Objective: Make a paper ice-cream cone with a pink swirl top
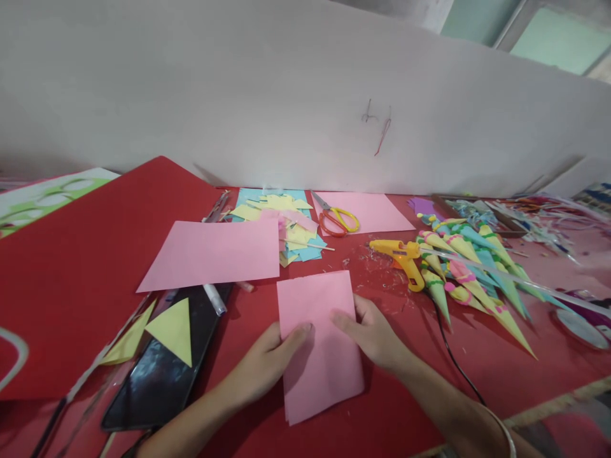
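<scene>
A folded sheet of pink paper is held upright-lengthwise near the table's front. My left hand grips its left edge, thumb on top and the other fingers behind. At the right edge my right hand pinches the paper the same way, thumb on its face. A loose pink sheet lies behind and left, partly over a black phone. On the phone rests a yellow paper triangle. Scissors with red and yellow handles lie on another pink sheet at the back.
A yellow glue gun lies right of centre beside a pile of small paper cones. Yellow and blue paper scraps are heaped at the back. A large red sheet covers the left. A pale wall stands behind the table.
</scene>
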`<action>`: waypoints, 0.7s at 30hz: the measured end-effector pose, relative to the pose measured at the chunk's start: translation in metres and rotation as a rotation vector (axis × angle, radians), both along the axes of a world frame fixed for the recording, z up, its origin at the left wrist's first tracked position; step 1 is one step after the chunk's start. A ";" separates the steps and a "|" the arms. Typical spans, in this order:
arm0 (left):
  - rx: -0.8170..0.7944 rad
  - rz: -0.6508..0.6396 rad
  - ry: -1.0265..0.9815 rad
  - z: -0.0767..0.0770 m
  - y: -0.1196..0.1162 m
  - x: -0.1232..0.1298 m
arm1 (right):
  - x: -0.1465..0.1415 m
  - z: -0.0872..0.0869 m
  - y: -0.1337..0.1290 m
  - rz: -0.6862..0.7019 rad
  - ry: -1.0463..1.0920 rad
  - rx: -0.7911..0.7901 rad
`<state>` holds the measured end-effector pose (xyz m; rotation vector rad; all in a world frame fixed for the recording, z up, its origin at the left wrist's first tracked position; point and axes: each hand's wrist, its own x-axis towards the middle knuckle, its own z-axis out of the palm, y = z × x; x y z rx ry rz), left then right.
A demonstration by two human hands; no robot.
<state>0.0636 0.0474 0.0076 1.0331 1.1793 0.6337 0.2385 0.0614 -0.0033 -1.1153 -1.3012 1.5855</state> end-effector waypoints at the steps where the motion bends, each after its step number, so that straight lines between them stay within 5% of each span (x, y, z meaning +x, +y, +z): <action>1: -0.010 0.000 -0.011 0.000 0.000 0.001 | 0.000 0.000 0.000 -0.006 -0.004 -0.004; 21: -0.039 0.007 -0.048 0.002 -0.001 0.005 | -0.002 -0.001 -0.001 -0.048 -0.106 0.066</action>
